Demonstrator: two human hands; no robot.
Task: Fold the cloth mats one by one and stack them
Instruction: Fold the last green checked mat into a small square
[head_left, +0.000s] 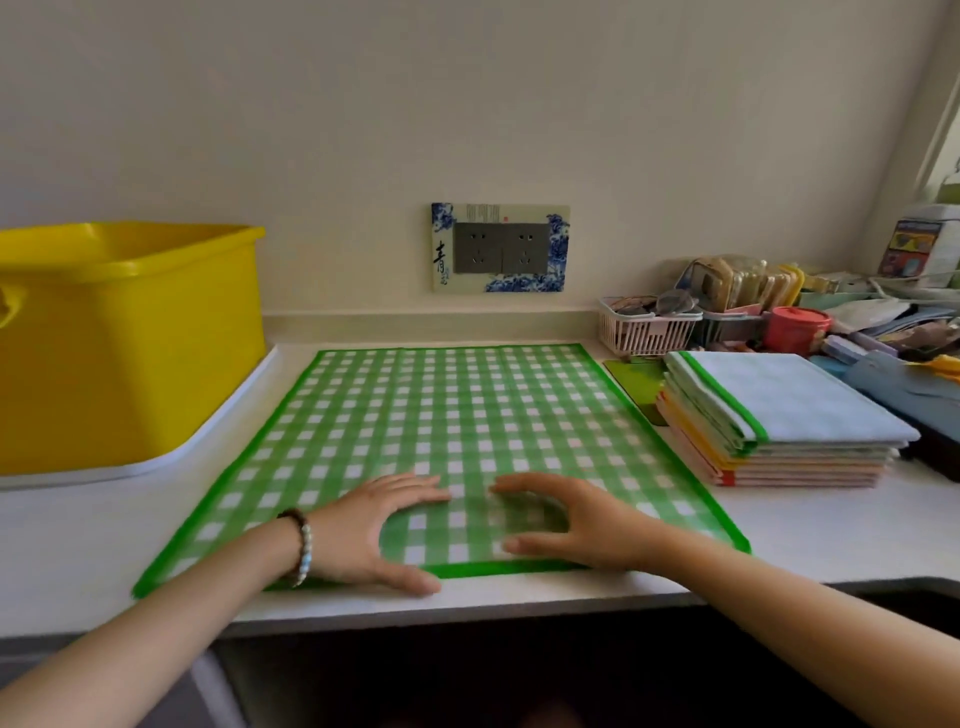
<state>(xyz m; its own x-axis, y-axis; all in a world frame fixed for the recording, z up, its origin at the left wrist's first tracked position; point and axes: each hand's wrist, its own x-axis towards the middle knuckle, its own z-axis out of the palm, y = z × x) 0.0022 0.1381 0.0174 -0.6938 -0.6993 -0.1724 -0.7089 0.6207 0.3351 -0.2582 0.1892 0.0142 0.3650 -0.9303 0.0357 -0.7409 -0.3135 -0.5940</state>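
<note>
A green-and-white checked cloth mat (447, 415) with a bright green border lies spread flat on the white counter. My left hand (371, 525), with a bead bracelet at the wrist, rests flat on the mat near its front edge, fingers straight. My right hand (566, 525) hovers or rests just beside it on the mat, fingers spread and lightly arched, holding nothing. To the right stands a stack of folded mats (779, 421), the top one pale blue with a green edge.
A large yellow plastic tub (130, 338) sits at the left on the counter. At the back right are a pink basket (644, 330), a red jar (795, 327) and assorted clutter. A wall socket plate (500, 248) is behind the mat. The counter's front edge (467, 613) is close.
</note>
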